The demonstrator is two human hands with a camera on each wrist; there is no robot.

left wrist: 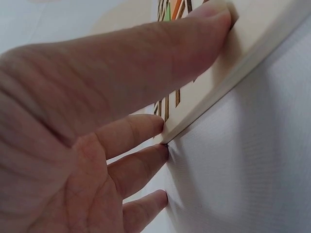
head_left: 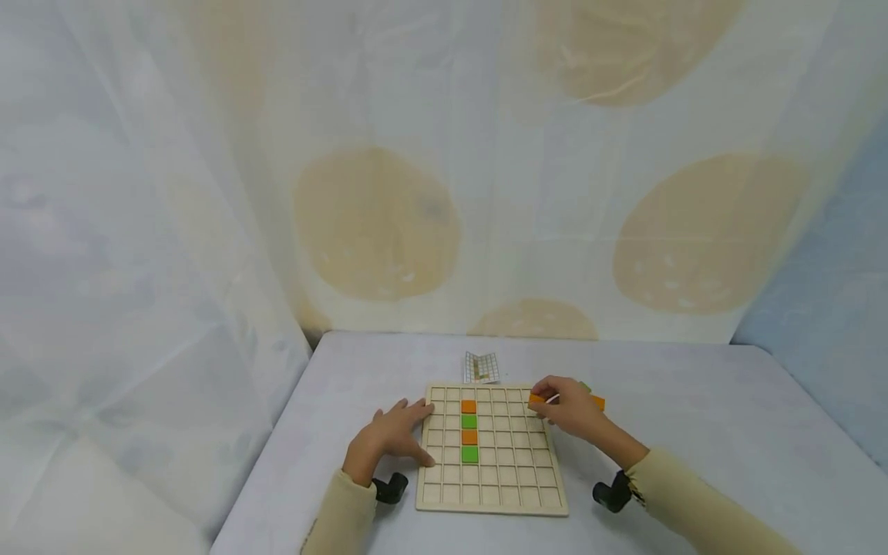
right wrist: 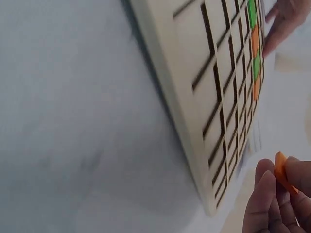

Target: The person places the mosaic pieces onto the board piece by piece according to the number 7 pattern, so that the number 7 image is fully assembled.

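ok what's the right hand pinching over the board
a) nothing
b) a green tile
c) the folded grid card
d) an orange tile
d: the right hand pinches an orange tile at the far right corner of the wooden grid board, and the right wrist view also shows orange between its fingertips.

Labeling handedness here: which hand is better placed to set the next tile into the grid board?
Right, most likely. The right hand already pinches an orange tile at the board's far right corner. The left hand lies flat against the board's left edge, holding no tile.

Pale matt wooden grid board [head_left: 491,493] on smooth cloth-covered table [head_left: 694,432]
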